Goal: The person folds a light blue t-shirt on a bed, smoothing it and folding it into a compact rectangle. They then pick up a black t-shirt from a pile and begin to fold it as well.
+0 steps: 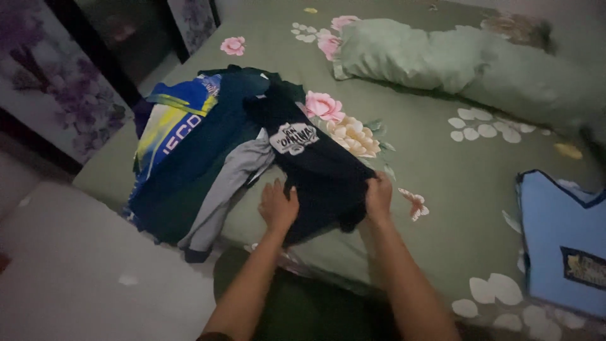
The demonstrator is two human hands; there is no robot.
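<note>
Dark shirt [322, 173] with a white printed patch on its chest lies flat near the edge of the bed [467, 183], and both hands are on its bottom part. It looks soft and floppy, like thin cloth, and its lower end is bunched up a little where the hands press it. The left hand [278, 207] lies flat on the left side of the hem with its fingers [276, 188] stretched out and close together, pushing the cloth down so it stays smooth. The right hand [379, 197] is curled over the right side, and its fingers seem to pinch the edge of the cloth, though the dim light makes that hard to see for sure.

Just beside the shirt, on the left, is a pile of other clothes: a gray sleeve [224, 192] hanging over the bed edge, a dark blue top [202, 158] and a bright blue and yellow jersey [170, 123]. They overlap each other loosely.

The bed has a green sheet with pink and cream flowers. A puffy green pillow [442, 63] sits well apart at the far side. A light blue garment [562, 240] with a dark trim lies flat at the right.
</note>
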